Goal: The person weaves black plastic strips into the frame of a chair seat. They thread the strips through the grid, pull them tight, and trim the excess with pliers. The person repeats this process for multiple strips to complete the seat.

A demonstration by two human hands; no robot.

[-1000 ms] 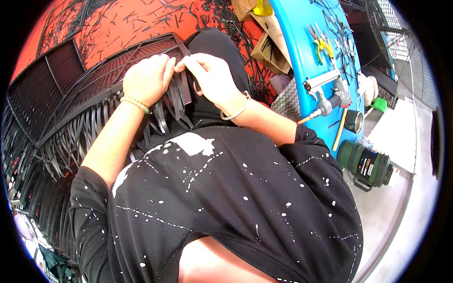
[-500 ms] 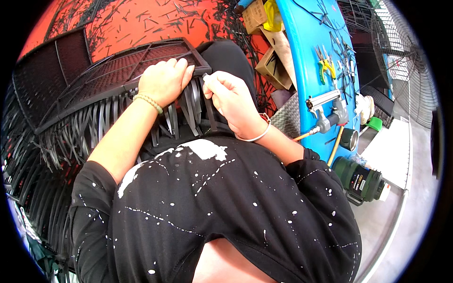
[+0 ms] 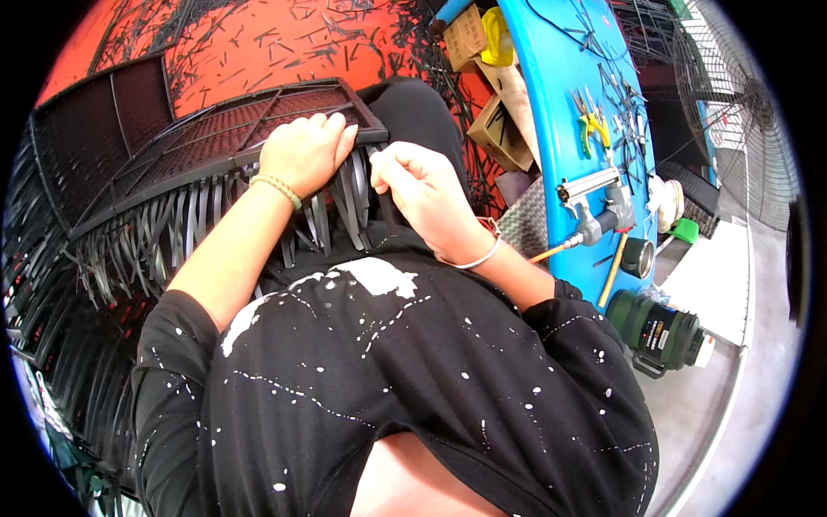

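Across my lap lies a dark woven panel on a black frame [image 3: 200, 164], with many loose flat black strips [image 3: 348, 196] hanging from its near edge. My left hand [image 3: 303, 155] is closed over the frame's near bar, close to its right corner, fingers curled on top. My right hand [image 3: 422, 188] is closed in a pinch just below and right of that corner. A dark strip hangs down beside its fingers and seems to be held in them; the fingertips partly hide it.
On the right, a blue table [image 3: 551, 95] bears yellow-handled pliers [image 3: 594, 129], a pneumatic tool [image 3: 594, 211] and strip scraps. Cardboard boxes [image 3: 500, 133] stand beside it. A dark green jug [image 3: 650, 332] sits at the lower right, a fan [image 3: 732, 121] beyond. Scraps litter the red floor [image 3: 258, 47].
My right hand has moved slightly down from the frame's corner, still pinched. My left hand keeps its place on the bar. The whole view has shifted a little.
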